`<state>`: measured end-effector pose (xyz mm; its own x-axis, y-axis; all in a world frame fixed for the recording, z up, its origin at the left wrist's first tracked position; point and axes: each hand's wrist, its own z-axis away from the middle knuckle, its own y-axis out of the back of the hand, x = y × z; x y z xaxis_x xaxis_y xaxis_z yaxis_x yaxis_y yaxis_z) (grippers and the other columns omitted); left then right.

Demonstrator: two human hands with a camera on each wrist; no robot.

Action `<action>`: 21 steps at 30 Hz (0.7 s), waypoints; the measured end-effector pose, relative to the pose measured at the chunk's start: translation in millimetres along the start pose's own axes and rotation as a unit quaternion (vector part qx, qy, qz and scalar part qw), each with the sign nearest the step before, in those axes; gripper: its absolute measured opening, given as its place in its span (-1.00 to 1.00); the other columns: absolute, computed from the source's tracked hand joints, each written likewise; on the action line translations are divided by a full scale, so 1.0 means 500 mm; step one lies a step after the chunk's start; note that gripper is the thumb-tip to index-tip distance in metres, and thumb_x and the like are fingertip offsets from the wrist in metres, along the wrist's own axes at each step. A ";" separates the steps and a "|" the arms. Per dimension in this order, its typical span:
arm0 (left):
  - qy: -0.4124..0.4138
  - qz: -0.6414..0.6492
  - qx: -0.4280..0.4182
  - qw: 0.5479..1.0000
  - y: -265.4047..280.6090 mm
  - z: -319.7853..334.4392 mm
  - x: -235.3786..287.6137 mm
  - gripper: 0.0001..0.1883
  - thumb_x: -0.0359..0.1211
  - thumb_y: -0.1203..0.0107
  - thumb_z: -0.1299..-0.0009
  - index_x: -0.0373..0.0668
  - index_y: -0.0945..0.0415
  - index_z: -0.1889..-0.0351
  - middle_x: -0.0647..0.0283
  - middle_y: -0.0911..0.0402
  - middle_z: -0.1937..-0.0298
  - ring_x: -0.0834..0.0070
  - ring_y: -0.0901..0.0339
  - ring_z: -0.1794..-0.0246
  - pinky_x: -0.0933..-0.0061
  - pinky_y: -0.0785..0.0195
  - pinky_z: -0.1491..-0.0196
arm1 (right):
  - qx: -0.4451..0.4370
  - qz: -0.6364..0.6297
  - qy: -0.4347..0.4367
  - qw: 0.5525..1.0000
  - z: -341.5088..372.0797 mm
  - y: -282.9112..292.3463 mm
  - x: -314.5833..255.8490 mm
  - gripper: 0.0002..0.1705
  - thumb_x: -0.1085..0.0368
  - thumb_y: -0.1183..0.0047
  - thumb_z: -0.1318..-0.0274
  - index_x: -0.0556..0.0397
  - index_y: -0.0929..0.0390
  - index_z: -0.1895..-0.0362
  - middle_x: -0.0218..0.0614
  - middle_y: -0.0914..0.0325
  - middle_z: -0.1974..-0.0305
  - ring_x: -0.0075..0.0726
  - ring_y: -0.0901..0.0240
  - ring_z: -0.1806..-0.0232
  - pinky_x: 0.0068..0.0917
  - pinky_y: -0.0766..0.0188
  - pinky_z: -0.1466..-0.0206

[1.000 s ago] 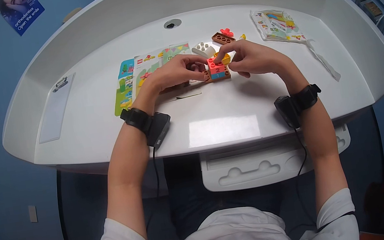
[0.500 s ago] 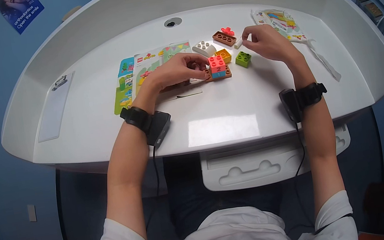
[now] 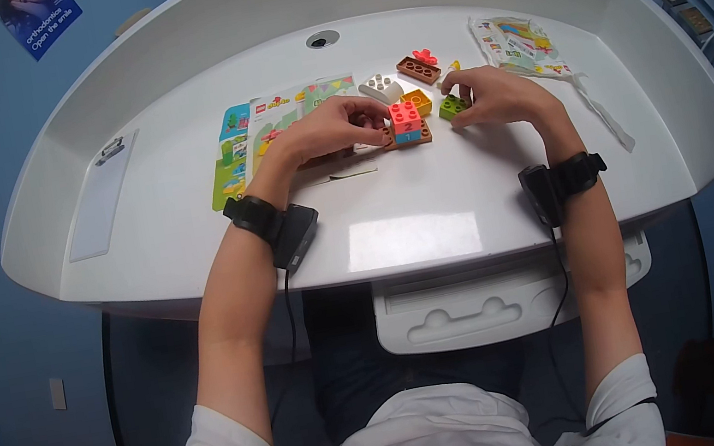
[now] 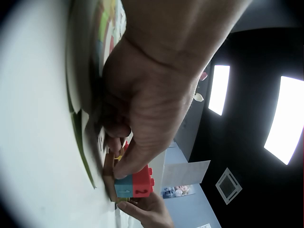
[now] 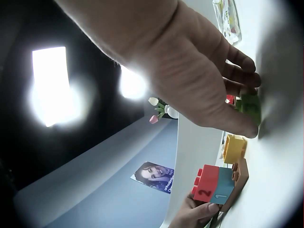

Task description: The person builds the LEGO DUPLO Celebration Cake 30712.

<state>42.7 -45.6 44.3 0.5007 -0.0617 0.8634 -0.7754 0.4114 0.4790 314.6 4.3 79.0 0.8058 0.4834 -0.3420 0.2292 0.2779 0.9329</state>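
Note:
My left hand (image 3: 329,132) grips the left end of a small stack of toy building bricks. The stack has a brown base plate (image 5: 241,178), a blue brick (image 3: 408,135) marked 1 and a red brick (image 3: 404,115) marked 2 on top. In the left wrist view the thumb lies against the blue brick's side. To the right of the stack, my right hand (image 3: 505,95) has thumb and fingers around a green brick (image 5: 250,108) low at the table. A yellow brick (image 5: 234,148) lies just behind the stack.
Behind the bricks lie a white curved piece (image 3: 380,88), a brown studded plate (image 3: 419,70) and a red flower piece (image 3: 424,56). Instruction booklets (image 3: 266,121) lie under and beside my left hand. An opened bag (image 3: 518,46) is at the back right, a clipboard (image 3: 103,202) far left.
My right hand left the stack, went back and right beside a small white piece, then came down to the green brick and took hold of it. My left hand has stayed at the stack.

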 end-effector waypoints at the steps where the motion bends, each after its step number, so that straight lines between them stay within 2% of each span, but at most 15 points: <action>1: -0.006 0.006 -0.001 1.000 0.000 -0.001 -0.003 -0.40 -0.25 -0.41 -0.21 -0.30 -0.53 -0.19 0.41 -0.52 0.20 0.70 -0.41 0.20 0.68 -0.30 0.11 | -0.007 0.002 -0.001 1.000 0.000 -0.001 0.000 -0.27 0.06 -0.33 0.19 0.01 -0.52 -0.16 -0.09 -0.62 0.16 -0.11 -0.57 0.14 -0.29 -0.48 0.04; 4: -0.009 0.007 -0.002 1.000 -0.001 0.000 -0.002 -0.40 -0.25 -0.41 -0.22 -0.30 -0.53 -0.20 0.41 -0.52 0.19 0.70 -0.41 0.20 0.68 -0.30 0.12 | 0.005 -0.003 0.008 1.000 -0.002 -0.010 0.006 -0.30 0.11 -0.36 0.20 0.00 -0.53 -0.13 -0.15 -0.62 0.21 -0.16 -0.55 0.21 -0.30 -0.45 0.07; 8: -0.011 0.007 -0.005 1.000 0.001 -0.003 -0.006 -0.38 -0.25 -0.42 -0.21 -0.30 -0.52 -0.20 0.40 -0.52 0.19 0.70 -0.41 0.20 0.69 -0.30 0.12 | 0.002 -0.004 0.007 1.000 0.004 -0.009 0.003 -0.30 0.14 -0.34 0.19 -0.01 -0.52 -0.15 -0.16 -0.62 0.21 -0.17 -0.55 0.20 -0.31 -0.45 0.06; 11: -0.010 0.003 -0.001 1.000 0.001 -0.003 -0.005 -0.38 -0.24 -0.42 -0.21 -0.31 -0.52 -0.20 0.39 -0.53 0.17 0.69 -0.42 0.20 0.68 -0.31 0.11 | -0.006 -0.016 0.001 1.000 0.005 -0.007 0.002 -0.34 0.23 -0.29 0.17 -0.04 -0.52 -0.15 -0.18 -0.60 0.23 -0.19 -0.53 0.22 -0.33 -0.45 0.09; 16: -0.009 -0.004 0.004 1.000 0.001 -0.003 -0.007 -0.40 -0.23 -0.41 -0.20 -0.28 -0.55 -0.19 0.37 -0.56 0.16 0.67 -0.45 0.18 0.68 -0.34 0.11 | -0.034 -0.014 0.009 0.999 -0.003 -0.005 0.008 -0.41 0.47 -0.06 0.06 -0.05 -0.48 -0.17 -0.21 -0.58 0.22 -0.19 -0.53 0.20 -0.33 -0.44 0.12; 21: -0.011 0.000 0.006 1.000 0.000 -0.004 -0.010 -0.42 -0.21 -0.40 -0.21 -0.25 -0.57 -0.17 0.37 -0.58 0.15 0.65 -0.48 0.17 0.68 -0.35 0.11 | -0.019 -0.011 0.012 1.000 -0.011 -0.013 0.020 -0.43 0.46 -0.05 -0.02 -0.07 -0.48 -0.20 -0.20 -0.60 0.18 -0.19 -0.54 0.20 -0.32 -0.45 0.12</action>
<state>40.8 -43.5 39.9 0.4920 -0.0807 0.8668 -0.7802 0.4008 0.4802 318.2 11.8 68.9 0.7876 0.4958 -0.3659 0.2257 0.3204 0.9200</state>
